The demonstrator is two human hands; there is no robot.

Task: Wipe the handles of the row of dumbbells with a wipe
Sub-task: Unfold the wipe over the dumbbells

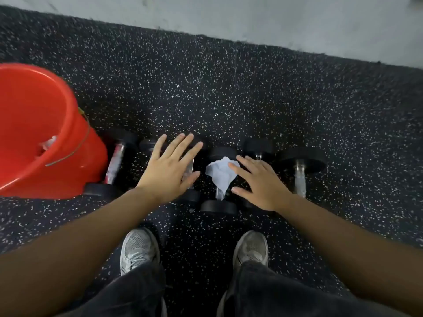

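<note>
Several black dumbbells with chrome handles lie in a row on the floor. The leftmost dumbbell (115, 164) lies against the bucket and the rightmost dumbbell (300, 179) lies in plain sight. A crumpled white wipe (220, 173) is draped over the handle of the middle dumbbell (219, 205). My left hand (170, 169) hovers flat with fingers spread over the second dumbbell and hides most of it. My right hand (261, 184) is spread over the fourth dumbbell, its index fingertip at the wipe's right edge, not gripping it.
A red bucket (68, 106) with a wire handle stands at the left, touching the leftmost dumbbell, with something white inside. The floor is black speckled rubber (229, 92), bordered by a pale wall base at the top. My two grey shoes (139, 248) stand just before the row.
</note>
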